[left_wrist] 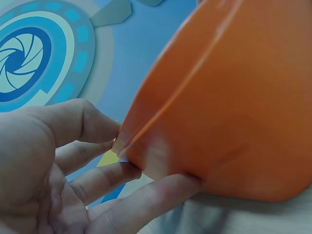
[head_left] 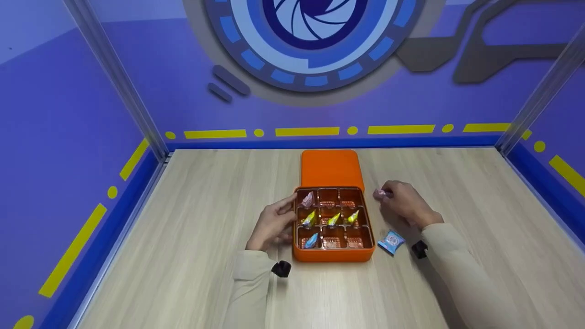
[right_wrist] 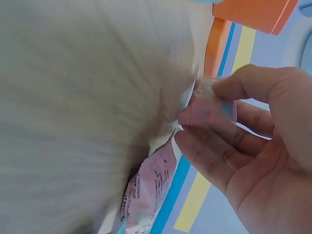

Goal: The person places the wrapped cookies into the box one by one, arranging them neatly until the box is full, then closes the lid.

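An orange box (head_left: pixel 333 256) with a divided insert stands on the table. A pink wrapped candy (head_left: pixel 307 199) lies in its back left compartment, yellow candies (head_left: pixel 333 220) fill the middle row, and a blue candy (head_left: pixel 311 241) lies front left. At the box's left wall, my left hand (head_left: pixel 273 224) touches the outside and rim with its fingertips. My right hand (head_left: pixel 406 201), right of the box, pinches a small pink wrapped candy (right_wrist: pixel 207 109) between thumb and fingers, low over the table. Another pink packet (right_wrist: pixel 151 190) lies beneath that hand.
The orange lid (head_left: pixel 331 169) lies directly behind the box. A light blue wrapped candy (head_left: pixel 391 242) rests on the table (head_left: pixel 205 219) to the box's right, near the right wrist camera (head_left: pixel 419 249). Printed panels (head_left: pixel 256 114) enclose the table's back and sides.
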`<state>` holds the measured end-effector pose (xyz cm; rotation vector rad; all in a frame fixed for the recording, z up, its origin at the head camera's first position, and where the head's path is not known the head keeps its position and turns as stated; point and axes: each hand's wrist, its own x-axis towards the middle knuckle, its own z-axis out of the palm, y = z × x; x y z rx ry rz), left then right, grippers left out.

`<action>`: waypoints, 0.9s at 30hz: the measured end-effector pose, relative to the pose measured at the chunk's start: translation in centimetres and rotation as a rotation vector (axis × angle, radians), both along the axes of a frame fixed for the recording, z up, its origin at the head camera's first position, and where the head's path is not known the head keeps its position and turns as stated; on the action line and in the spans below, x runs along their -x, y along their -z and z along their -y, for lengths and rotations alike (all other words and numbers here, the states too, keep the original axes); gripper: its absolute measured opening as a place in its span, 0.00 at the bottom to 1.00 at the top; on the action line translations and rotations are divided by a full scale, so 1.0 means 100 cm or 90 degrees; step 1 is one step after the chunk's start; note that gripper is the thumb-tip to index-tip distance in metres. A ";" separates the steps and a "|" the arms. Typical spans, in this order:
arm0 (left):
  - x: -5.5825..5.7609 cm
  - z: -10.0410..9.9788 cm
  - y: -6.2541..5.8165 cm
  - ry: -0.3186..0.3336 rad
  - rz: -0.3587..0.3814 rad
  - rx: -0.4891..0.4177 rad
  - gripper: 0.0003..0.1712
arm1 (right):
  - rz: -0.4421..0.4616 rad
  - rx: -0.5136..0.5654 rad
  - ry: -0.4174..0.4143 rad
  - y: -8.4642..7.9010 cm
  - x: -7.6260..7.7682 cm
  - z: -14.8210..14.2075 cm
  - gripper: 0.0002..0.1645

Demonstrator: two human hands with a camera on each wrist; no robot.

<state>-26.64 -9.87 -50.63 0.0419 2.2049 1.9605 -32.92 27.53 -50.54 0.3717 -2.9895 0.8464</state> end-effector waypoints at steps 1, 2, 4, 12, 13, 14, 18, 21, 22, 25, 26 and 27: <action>0.000 0.000 0.000 0.001 -0.001 -0.001 0.36 | 0.009 0.009 0.006 0.000 -0.001 0.000 0.13; -0.001 0.000 0.000 0.002 -0.002 0.000 0.36 | 0.012 0.016 0.010 -0.001 -0.001 -0.001 0.14; -0.001 0.000 0.000 0.004 -0.004 -0.002 0.36 | 0.022 0.034 0.015 -0.003 -0.003 -0.001 0.15; 0.000 0.000 0.000 0.002 -0.016 -0.011 0.36 | -0.026 0.088 -0.027 -0.019 -0.007 0.003 0.15; 0.000 0.000 0.001 0.003 -0.020 -0.012 0.36 | -0.032 0.090 -0.030 -0.021 -0.007 0.005 0.14; 0.000 0.000 0.001 0.004 -0.023 -0.013 0.35 | -0.045 0.095 -0.037 -0.022 -0.007 0.006 0.13; -0.001 0.000 0.000 0.004 -0.019 -0.011 0.35 | -0.096 0.106 -0.066 -0.029 -0.006 0.011 0.09; -0.001 0.000 0.000 0.002 -0.012 -0.008 0.35 | -0.136 0.117 -0.089 -0.032 -0.004 0.014 0.07; 0.000 0.000 0.000 0.002 -0.011 -0.007 0.35 | -0.146 0.123 -0.096 -0.033 -0.004 0.015 0.07; 0.000 0.000 0.001 0.001 -0.021 0.002 0.35 | -0.159 0.140 -0.114 -0.035 -0.003 0.018 0.07; 0.001 -0.001 0.001 0.000 -0.026 0.004 0.34 | -0.159 0.145 -0.121 -0.036 -0.003 0.019 0.08; 0.001 -0.001 0.001 0.000 -0.029 0.006 0.34 | -0.158 0.149 -0.126 -0.037 -0.003 0.020 0.08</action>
